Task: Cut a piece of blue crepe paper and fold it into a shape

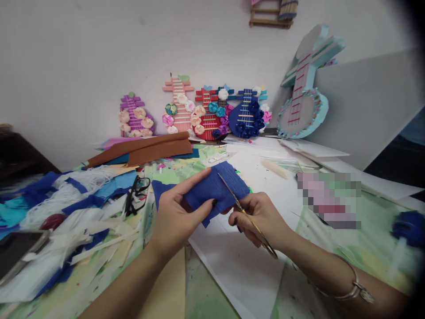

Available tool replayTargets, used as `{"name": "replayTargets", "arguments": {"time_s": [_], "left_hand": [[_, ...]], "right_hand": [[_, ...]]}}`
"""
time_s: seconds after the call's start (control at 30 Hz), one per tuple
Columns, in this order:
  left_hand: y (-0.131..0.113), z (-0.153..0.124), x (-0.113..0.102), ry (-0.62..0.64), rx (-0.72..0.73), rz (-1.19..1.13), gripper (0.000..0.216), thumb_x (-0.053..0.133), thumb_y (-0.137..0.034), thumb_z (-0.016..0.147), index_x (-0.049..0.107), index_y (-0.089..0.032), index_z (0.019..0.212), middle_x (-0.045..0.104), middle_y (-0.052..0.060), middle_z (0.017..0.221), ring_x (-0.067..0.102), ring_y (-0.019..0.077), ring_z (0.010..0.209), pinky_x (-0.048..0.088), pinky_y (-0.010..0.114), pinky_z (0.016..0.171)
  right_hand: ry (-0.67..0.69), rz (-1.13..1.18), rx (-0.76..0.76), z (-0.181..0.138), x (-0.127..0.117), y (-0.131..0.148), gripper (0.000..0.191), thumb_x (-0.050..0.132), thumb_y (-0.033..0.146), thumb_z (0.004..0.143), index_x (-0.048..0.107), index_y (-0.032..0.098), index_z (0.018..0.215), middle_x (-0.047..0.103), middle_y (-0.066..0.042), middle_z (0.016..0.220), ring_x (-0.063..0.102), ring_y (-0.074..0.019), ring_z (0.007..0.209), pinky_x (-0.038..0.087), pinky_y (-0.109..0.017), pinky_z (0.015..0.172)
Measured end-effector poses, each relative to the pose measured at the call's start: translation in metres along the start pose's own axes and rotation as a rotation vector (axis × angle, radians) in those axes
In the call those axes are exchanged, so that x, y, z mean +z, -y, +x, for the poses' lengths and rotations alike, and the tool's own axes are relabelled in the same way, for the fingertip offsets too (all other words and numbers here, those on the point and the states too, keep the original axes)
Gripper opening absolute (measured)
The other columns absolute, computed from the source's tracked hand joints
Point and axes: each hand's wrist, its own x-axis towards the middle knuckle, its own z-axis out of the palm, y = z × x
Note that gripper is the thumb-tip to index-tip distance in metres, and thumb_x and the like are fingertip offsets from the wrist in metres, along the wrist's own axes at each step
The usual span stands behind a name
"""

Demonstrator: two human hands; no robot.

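Note:
A piece of dark blue crepe paper [202, 190] is pinched in my left hand [177, 210], thumb on top and fingers behind it. My right hand [260, 217] holds a pair of gold-handled scissors [244, 210]. Their blade lies slantwise over the right part of the blue paper, its tip pointing up and to the left. Whether the blades have paper between them I cannot tell. Under both hands lies a white sheet [245, 252] on the green patterned table cover.
At left are black glasses [137, 195], a phone [21, 252], white string [71, 195] and paper scraps. Brown paper [156, 150] lies behind. Several flower-trimmed toy guitars [245, 117] lean on the wall. A blue paper flower [408, 228] stands at right.

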Motion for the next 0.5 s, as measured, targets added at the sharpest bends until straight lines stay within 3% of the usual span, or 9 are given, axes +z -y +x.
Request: {"name": "replayTargets", "arguments": {"time_s": [0.27, 0.5], "left_hand": [[-0.0044, 0.0011, -0.0005, 0.015, -0.030, 0.021, 0.051, 0.073, -0.018, 0.069, 0.064, -0.018, 0.119, 0.065, 0.007, 0.123, 0.062, 0.0235, 0.111, 0.052, 0.027, 0.094], [-0.0030, -0.0006, -0.0006, 0.011, -0.028, 0.016, 0.053, 0.073, -0.018, 0.070, 0.062, -0.018, 0.122, 0.064, 0.007, 0.125, 0.060, 0.0251, 0.114, 0.053, 0.028, 0.092]], "right_hand": [[-0.009, -0.021, 0.008, -0.0006, 0.0017, 0.0043, 0.012, 0.072, 0.021, 0.066, 0.064, 0.013, 0.068, 0.047, 0.009, 0.037, 0.039, -0.0042, 0.022, 0.027, -0.013, 0.025], [-0.002, -0.009, -0.029, -0.0012, 0.0004, -0.0003, 0.025, 0.073, 0.036, 0.070, 0.062, 0.013, 0.070, 0.043, 0.009, 0.035, 0.037, -0.0043, 0.023, 0.025, -0.015, 0.027]]}}
